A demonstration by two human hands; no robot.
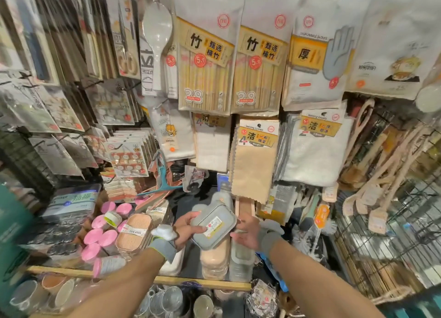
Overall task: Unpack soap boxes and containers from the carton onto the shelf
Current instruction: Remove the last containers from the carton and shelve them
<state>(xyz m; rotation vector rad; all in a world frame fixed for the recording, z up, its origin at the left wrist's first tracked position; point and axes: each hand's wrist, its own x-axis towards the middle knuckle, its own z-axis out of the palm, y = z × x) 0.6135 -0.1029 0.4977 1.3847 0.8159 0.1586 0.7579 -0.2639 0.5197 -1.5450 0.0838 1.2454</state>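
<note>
**Position.** The grey soap box point(213, 227) is held in the air between both hands, above the shelf point(202, 282). Its long axis runs lower left to upper right, with the labelled lid toward the camera.

**Hands.** The left hand point(187, 227) grips the box's left end, thumb on the lid. The right hand point(247, 234) touches the right end; whether it clasps or merely steadies cannot be told.

**Below.** A peach stack point(214, 262) stands directly under the box, and a grey stack point(241, 260) is just beside it on the right (the likelier destination, by colour).

**Judgement.** Placement calls for a short descent, with the right hand nearer.

**Containers.** The box is closed, contents unseen. Pink-lidded containers point(100, 236) stand well to the left, contents not discernible.
</note>
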